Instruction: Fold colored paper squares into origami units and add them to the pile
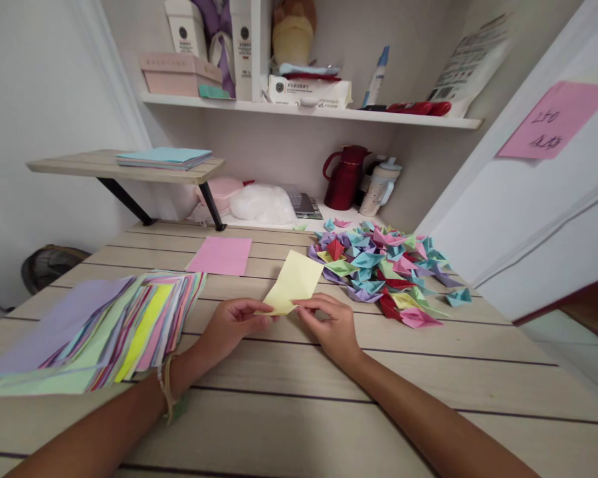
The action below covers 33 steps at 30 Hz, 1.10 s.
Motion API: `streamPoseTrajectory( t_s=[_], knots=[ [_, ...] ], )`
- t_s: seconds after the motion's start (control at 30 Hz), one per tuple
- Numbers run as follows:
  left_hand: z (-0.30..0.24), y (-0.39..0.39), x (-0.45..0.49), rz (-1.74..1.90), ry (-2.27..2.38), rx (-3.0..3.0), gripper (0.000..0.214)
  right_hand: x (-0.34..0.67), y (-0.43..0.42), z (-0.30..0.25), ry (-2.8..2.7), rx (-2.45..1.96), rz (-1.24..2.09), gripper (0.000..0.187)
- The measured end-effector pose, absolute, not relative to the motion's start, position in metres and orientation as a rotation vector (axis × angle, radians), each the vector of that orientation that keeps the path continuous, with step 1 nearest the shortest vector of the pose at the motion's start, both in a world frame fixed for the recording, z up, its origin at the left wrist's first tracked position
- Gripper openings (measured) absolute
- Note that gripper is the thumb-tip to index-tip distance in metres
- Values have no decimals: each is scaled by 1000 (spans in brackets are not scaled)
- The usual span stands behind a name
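Note:
A pale yellow sheet of paper point(295, 280) is held up slightly tilted above the middle of the table. My left hand point(236, 325) pinches its lower left corner between thumb and fingers. At the lower right corner my right hand point(329, 323) grips the same sheet with its fingertips. A fanned stack of coloured paper point(129, 325) lies to the left of my left hand. Beyond it rests a single pink sheet point(222, 255), flat on the table. To the right of the yellow sheet is a heap of folded paper boats point(373, 262) in several colours.
A small raised shelf point(80, 164) on black legs carries a stack of blue-topped paper point(164, 157). Behind the boats stand a red thermos jug point(345, 179) and a pale bottle point(380, 188). A white shelf point(309, 111) runs above. A pink note point(555, 123) hangs at right.

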<state>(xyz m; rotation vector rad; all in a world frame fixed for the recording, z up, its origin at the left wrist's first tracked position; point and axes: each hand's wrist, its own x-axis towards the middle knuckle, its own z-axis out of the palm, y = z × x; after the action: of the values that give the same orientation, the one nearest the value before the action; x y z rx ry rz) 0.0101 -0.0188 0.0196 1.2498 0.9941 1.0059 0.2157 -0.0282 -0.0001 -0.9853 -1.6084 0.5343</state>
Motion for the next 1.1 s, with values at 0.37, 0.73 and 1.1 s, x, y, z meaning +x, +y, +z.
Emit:
streamPoseTrajectory(
  t_s=[0.37, 0.73, 1.1],
  knots=[
    [9, -23, 14, 989, 947, 1285, 27, 209, -23, -5, -1277, -987, 1066, 26],
    [15, -20, 9, 1076, 1130, 1637, 26, 206, -21, 0, -1106, -942, 1385, 91],
    [10, -16, 10, 1017, 987, 1484, 21, 211, -21, -6, -1168, -759, 1501, 38]
  ],
)
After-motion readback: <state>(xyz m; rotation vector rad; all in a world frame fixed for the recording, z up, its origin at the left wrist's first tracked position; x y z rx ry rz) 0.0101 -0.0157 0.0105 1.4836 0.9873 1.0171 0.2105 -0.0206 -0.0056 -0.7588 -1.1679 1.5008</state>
